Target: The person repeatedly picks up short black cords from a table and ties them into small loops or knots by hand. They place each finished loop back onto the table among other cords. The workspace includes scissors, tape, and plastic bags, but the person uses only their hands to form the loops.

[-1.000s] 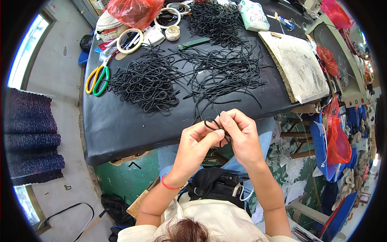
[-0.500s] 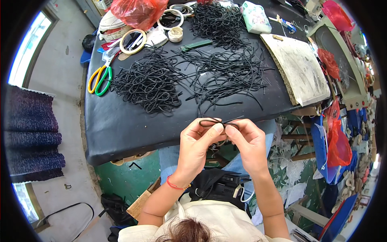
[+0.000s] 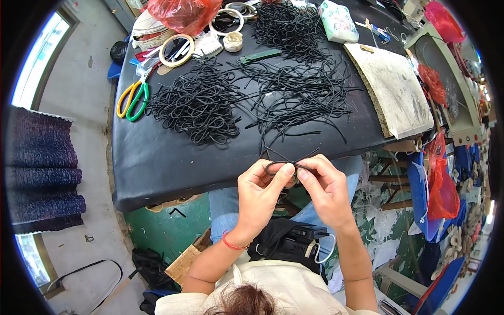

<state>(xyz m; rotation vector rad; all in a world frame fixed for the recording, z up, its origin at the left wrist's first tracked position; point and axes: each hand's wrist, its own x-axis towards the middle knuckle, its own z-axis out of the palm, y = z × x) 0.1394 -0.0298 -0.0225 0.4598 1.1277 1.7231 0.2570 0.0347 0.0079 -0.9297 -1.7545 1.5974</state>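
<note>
A thin black cord (image 3: 272,165) is held between my two hands just off the table's near edge. It bends into a loop at the left, and its loose ends stick out above my fingertips. My left hand (image 3: 260,190) pinches it by the loop, thumb on top. Close beside it, my right hand (image 3: 326,190) pinches the cord where the strands cross. Beyond my hands lies a spread of straighter black cords (image 3: 302,100). To its left sits a heap of looped black cords (image 3: 194,107); another black cord pile (image 3: 289,31) is farther back.
Scissors (image 3: 134,100) with yellow and green handles lie on the black table (image 3: 157,173) at left. Tape rolls (image 3: 177,50), a small round tub (image 3: 233,41) and a red plastic bag (image 3: 184,13) stand behind. A pale board (image 3: 391,86) lies at right, near a tissue pack (image 3: 338,22).
The cord's loop has tilted and its loose ends now cross and stick up more above my fingers. Both hands have shifted slightly right and down in the view, still pinching.
</note>
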